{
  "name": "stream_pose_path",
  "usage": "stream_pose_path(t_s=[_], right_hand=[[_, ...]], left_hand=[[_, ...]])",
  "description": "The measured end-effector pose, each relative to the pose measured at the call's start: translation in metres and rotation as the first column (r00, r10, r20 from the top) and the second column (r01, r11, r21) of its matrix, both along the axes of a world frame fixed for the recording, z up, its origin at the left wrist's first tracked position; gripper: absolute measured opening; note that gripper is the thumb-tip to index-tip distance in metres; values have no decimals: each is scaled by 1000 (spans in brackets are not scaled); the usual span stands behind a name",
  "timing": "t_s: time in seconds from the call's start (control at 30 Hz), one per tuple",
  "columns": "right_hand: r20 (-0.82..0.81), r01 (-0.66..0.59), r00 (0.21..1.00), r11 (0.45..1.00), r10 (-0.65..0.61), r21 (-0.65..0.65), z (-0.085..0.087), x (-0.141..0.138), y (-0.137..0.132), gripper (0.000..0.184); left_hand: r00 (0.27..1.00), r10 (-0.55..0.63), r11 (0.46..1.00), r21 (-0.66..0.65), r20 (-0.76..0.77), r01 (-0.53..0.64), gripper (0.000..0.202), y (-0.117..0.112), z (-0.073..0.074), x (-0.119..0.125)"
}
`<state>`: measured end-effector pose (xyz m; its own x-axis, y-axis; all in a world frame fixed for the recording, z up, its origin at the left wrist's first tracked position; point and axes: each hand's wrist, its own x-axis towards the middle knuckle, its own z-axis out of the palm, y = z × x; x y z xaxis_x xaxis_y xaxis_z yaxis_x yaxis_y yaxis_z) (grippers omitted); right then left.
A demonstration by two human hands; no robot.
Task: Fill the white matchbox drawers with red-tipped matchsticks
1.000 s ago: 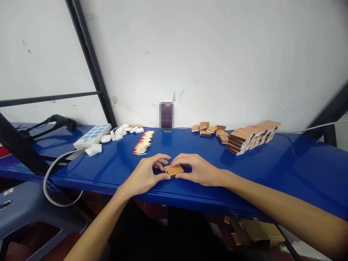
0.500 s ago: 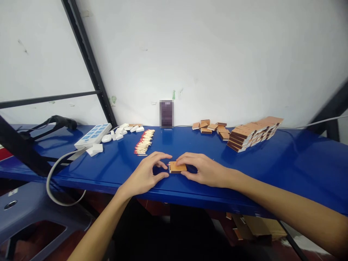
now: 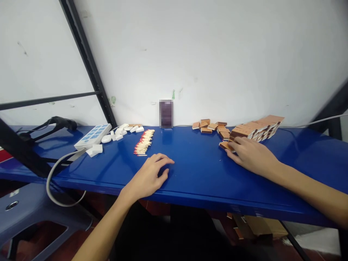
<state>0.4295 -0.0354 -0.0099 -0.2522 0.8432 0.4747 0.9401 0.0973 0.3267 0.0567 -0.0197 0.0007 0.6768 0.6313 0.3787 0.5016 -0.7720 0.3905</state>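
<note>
My right hand (image 3: 248, 154) grips a brown matchbox (image 3: 225, 145) at the front left of the stacked matchboxes (image 3: 261, 128); its fingers partly cover the box. My left hand (image 3: 153, 174) rests on the blue table (image 3: 190, 174) near the front edge, thumb and fingers apart, with nothing between them. Beyond that hand lies a row of red-tipped matches (image 3: 144, 142). Several loose matchbox sleeves (image 3: 212, 127) are scattered at the back, left of the stack.
White inner trays (image 3: 123, 129) lie by a white power strip (image 3: 94, 136) at the back left. A dark pixelated object (image 3: 166, 114) stands against the wall. Black metal posts (image 3: 87, 58) frame the table. A grey stool (image 3: 35, 214) is below left.
My right hand has carried the matchbox from the front middle of the table to the stack on the right. My left hand stays near its place, now with no matchbox beside it.
</note>
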Motion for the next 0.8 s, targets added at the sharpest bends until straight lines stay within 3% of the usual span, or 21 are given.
stream_pose_path(t_s=[0.13, 0.27, 0.4, 0.53, 0.67, 0.8], right_hand=[[-159, -129, 977, 987, 142, 92, 12, -14, 4, 37], [-216, -299, 932, 954, 291, -5, 16, -38, 16, 35], [-255, -335, 922, 931, 292, -145, 10, -64, 27, 35], [-258, -316, 932, 921, 256, -229, 8, -80, 46, 33], [-263, -259, 946, 927, 188, -270, 9, -90, 67, 32], [-269, -277, 942, 920, 202, -278, 6, -100, 73, 31]], left_hand=[[990, 60, 994, 84, 130, -72, 23, -2, 1, -1], [934, 206, 962, 111, 292, -248, 18, 5, 4, -14], [908, 395, 903, 121, 138, -412, 29, 33, 12, -45], [896, 430, 896, 71, 110, -439, 52, 69, 17, -65], [905, 425, 903, 56, 20, -425, 66, 94, 16, -57], [878, 474, 881, 34, -63, -473, 77, 109, 11, -46]])
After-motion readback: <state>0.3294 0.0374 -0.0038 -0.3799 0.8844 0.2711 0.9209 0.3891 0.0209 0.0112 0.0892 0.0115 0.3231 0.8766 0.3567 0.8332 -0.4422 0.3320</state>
